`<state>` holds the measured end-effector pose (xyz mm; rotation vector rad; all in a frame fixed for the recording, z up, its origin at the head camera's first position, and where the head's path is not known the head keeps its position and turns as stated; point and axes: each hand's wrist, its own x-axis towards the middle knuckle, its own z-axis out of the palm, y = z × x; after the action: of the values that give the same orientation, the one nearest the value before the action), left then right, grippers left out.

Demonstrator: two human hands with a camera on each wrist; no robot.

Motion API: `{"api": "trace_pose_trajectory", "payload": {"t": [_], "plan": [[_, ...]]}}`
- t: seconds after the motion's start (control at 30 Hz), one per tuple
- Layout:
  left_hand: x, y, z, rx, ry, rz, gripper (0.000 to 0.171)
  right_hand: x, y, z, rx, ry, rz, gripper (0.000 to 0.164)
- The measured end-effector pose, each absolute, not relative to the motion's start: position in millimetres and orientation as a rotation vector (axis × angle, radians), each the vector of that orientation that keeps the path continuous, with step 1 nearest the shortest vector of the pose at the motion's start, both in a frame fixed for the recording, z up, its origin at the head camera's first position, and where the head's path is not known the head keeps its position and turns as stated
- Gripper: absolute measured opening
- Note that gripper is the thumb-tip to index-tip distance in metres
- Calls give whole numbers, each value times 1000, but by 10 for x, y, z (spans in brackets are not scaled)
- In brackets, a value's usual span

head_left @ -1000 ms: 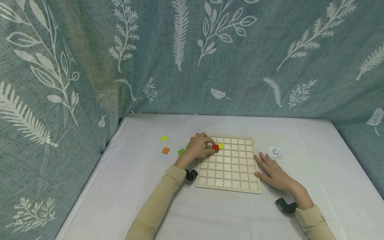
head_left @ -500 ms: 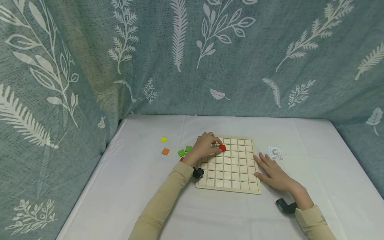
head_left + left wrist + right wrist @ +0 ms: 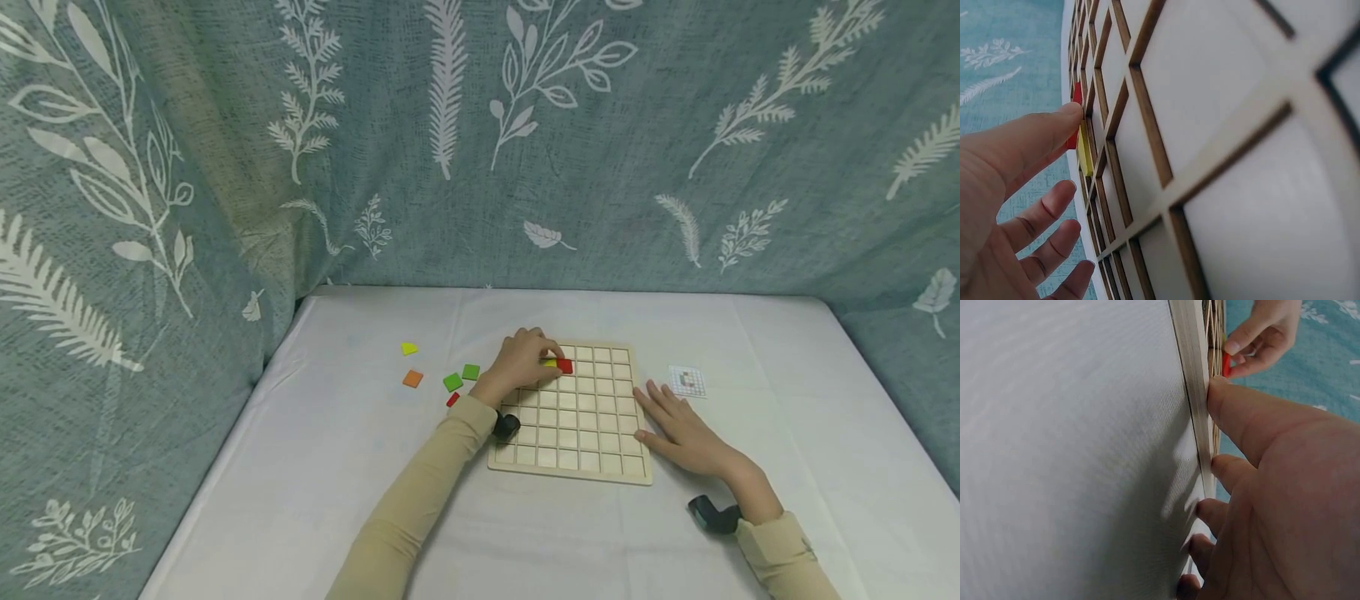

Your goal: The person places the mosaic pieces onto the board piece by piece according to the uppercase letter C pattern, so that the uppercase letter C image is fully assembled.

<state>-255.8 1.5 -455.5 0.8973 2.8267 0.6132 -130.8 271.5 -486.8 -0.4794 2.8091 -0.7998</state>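
Observation:
My left hand (image 3: 522, 357) reaches over the wooden grid board (image 3: 570, 476) and pinches a red tile (image 3: 566, 367) between thumb and index finger, close over a cell in the upper part. Just left of it a yellow tile (image 3: 551, 363) sits on the board, partly behind my fingers. In the left wrist view the red tile (image 3: 1077, 94) stands tilted beside the yellow tile (image 3: 1085, 150), with the other fingers spread loosely. My right hand (image 3: 678, 427) rests at the board's right edge, its fingers extended; in the right wrist view the fingertips touch the frame.
Left of the board lie two green tiles (image 3: 471, 372), a red piece (image 3: 453, 400) partly beside the sleeve, an orange tile (image 3: 412, 379) and a yellow piece (image 3: 408, 348). A small card printed with a coloured grid (image 3: 687, 381) lies to the right. A patterned curtain (image 3: 480, 167) hangs behind the table.
My left hand has moved right across the board, carrying the red tile from the left side of the yellow tile to its right side. My right hand has stayed in place.

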Motion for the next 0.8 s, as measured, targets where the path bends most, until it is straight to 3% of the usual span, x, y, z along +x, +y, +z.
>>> {"api": "trace_pose_trajectory", "payload": {"t": [0.8], "plan": [[-2546, 48, -4568, 911, 2859, 513, 27, -1295, 2689, -4828, -485, 2793, -839, 68]]}}
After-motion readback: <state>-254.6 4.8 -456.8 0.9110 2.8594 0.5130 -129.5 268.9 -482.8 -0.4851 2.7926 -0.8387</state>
